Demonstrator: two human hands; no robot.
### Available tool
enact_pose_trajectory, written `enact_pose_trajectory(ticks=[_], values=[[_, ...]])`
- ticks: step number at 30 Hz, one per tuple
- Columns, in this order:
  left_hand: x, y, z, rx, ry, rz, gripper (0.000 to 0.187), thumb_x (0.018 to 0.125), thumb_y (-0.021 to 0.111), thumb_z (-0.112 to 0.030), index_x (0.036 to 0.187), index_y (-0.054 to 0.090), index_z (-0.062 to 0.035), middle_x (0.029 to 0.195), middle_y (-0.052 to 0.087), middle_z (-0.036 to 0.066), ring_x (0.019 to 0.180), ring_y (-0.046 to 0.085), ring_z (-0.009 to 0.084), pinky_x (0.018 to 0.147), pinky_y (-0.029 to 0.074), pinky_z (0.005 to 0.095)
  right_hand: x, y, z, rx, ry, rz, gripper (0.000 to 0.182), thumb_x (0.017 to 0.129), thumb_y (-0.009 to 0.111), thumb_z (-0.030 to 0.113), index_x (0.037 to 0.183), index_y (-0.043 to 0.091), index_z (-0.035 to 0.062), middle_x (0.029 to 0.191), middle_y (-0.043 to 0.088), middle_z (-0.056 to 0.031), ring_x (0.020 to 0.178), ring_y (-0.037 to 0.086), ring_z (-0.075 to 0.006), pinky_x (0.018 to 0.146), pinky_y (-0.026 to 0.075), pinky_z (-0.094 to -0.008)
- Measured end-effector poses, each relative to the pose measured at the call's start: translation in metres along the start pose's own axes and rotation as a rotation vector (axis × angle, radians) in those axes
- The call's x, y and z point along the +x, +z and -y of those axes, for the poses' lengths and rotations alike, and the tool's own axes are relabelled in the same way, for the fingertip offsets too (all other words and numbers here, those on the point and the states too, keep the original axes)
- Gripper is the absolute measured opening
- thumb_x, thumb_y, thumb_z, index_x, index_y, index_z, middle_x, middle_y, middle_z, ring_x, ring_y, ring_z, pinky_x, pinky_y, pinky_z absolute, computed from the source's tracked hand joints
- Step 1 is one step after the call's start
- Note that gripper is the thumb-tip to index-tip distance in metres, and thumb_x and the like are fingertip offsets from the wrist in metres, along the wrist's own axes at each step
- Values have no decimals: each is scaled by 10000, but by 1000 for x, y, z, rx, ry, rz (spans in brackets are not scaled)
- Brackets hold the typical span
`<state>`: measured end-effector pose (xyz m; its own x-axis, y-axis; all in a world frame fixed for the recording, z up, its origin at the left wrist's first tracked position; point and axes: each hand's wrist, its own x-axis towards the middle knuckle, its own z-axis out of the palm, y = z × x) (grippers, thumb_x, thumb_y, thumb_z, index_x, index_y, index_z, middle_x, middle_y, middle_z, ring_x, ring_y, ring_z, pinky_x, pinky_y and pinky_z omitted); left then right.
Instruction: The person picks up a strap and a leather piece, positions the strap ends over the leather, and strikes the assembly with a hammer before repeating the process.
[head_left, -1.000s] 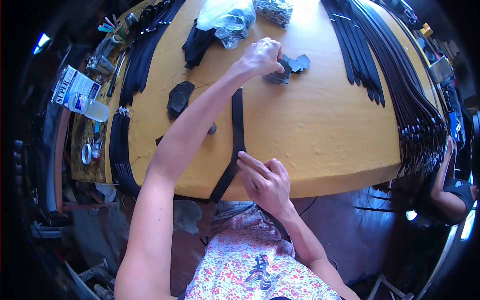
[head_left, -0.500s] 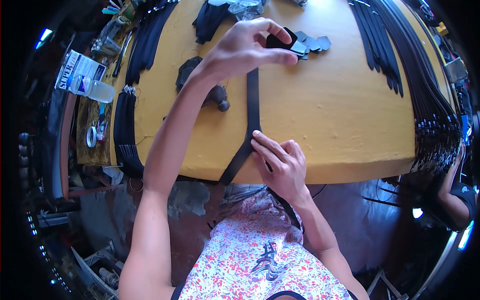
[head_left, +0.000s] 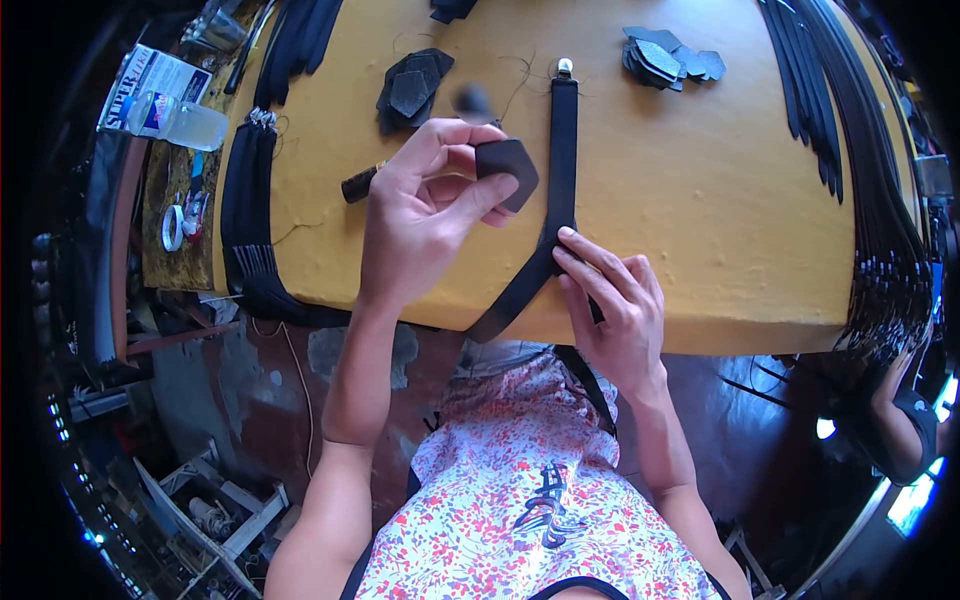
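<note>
The strap [head_left: 563, 150] lies flat on the counter [head_left: 700, 250], with its clip [head_left: 565, 67] at the far end, and it bends where the right hand [head_left: 618, 318] touches it. From this bend, the lower part of the strap slants toward the near edge and to the left. The right hand is not closed around it: two extended fingers [head_left: 567, 233] rest their tips on the bend, with the thumb apart from them, probably so that the angle does not slip. The left hand [head_left: 492, 165], just to the left of the strap, grasps one dark patch [head_left: 508, 165] between thumb and fingers. It is lifted above the counter and pinched by one side, so most of its flat face and its pointed outline are uncovered; this hold seems suited to turning or aligning it. The patch appears apart from the strap. One pile of similar pieces [head_left: 410, 90] is to the left of the strap, and another pile [head_left: 670, 60] is to the right of its clip end. Both are at the side, perhaps to be within reach without covering the strap. A dark knob [head_left: 470, 100], blurred, is to the left of the strap, beyond the left hand. A dark cylinder [head_left: 362, 184] lies farther left of the strap, close to the left hand; what it is, one cannot tell.
</note>
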<state>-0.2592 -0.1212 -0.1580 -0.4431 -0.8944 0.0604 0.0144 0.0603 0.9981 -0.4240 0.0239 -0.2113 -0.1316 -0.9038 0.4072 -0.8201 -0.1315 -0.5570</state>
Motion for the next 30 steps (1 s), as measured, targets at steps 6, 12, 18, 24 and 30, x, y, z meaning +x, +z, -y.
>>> enact_pose_trajectory(ticks=[6, 12, 18, 24, 30], values=[[-14, -1, 21, 124, 15, 95, 359, 886, 761, 29, 1222, 639, -9, 940, 715, 66, 812, 687, 95, 714, 558, 218, 3, -3, -5, 50, 20, 50, 360, 846, 694, -27, 1183, 732, 95, 1290, 705, 11, 756, 555, -220, 760, 485, -327], [-24, 10, 32, 65, -125, 179, 378, 888, 777, 2, 1243, 649, -20, 946, 718, 36, 837, 673, 67, 739, 536, 184, 2, 1, -5, 73, 32, 8, 455, 871, 668, -27, 1303, 664, 118, 1292, 701, -15, 808, 605, -233, 773, 481, -344], [-29, 21, 44, 99, -82, 192, 406, 902, 750, 35, 1291, 648, -19, 956, 718, 39, 842, 676, 62, 747, 541, 182, 2, 0, -3, 140, 136, 30, 647, 874, 680, 13, 1488, 508, 122, 1282, 706, -22, 774, 592, -237, 789, 494, -357], [-29, 28, 53, 127, 4, 140, 377, 850, 787, 5, 1213, 701, -42, 837, 749, 34, 617, 602, 16, 556, 461, 203, 1, 2, -4, 131, 145, 26, 700, 886, 657, 32, 1546, 432, 97, 1285, 706, -16, 758, 580, -226, 779, 496, -351], [-30, 28, 56, 166, 40, 145, 379, 833, 800, 14, 1196, 708, -41, 840, 748, 28, 611, 598, 14, 546, 454, 202, 1, 3, -5, 137, 146, 17, 726, 871, 651, 19, 1554, 413, 82, 1282, 704, -17, 751, 578, -227, 776, 498, -353]])
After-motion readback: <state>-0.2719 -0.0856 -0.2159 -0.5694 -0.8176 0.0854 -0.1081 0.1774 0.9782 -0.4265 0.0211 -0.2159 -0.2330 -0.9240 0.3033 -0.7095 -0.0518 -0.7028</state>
